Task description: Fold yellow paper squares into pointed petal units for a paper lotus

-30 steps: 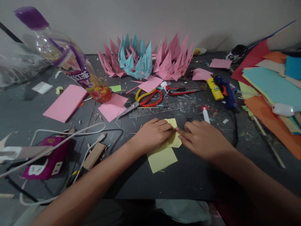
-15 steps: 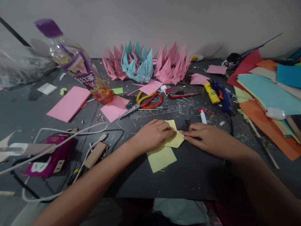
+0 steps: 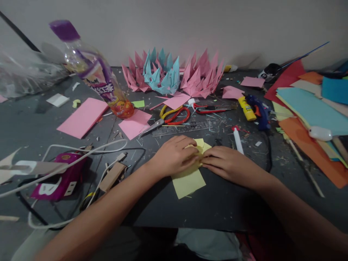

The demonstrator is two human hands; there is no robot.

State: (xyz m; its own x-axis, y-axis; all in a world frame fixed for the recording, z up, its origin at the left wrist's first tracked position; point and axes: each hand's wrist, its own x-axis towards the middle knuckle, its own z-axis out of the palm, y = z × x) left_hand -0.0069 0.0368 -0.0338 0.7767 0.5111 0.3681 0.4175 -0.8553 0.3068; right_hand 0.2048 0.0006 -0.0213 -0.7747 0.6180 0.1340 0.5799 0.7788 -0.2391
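A partly folded piece of yellow paper (image 3: pixel 200 144) lies on the dark table in front of me, under the fingers of both hands. My left hand (image 3: pixel 176 154) presses on its left side with bent fingers. From the right, my right hand (image 3: pixel 224 159) has its fingers together on the paper's right edge, close to the left fingertips. Both hands partly cover the folds. Below them lies a flat sheet of yellow paper (image 3: pixel 189 183), its upper part hidden by my left hand.
Scissors (image 3: pixel 176 115), a clear ruler (image 3: pixel 182 128), a glue stick (image 3: pixel 247 108) and a glue gun (image 3: pixel 261 116) lie beyond my hands. Folded paper crowns (image 3: pixel 163 78) stand by the wall. Left are a drink bottle (image 3: pixel 99 78) and a purple power strip (image 3: pixel 61 177); right, coloured sheets (image 3: pixel 312 108).
My right hand has moved left onto the yellow paper, nearer my left hand, and covers more of it. The view has shifted slightly.
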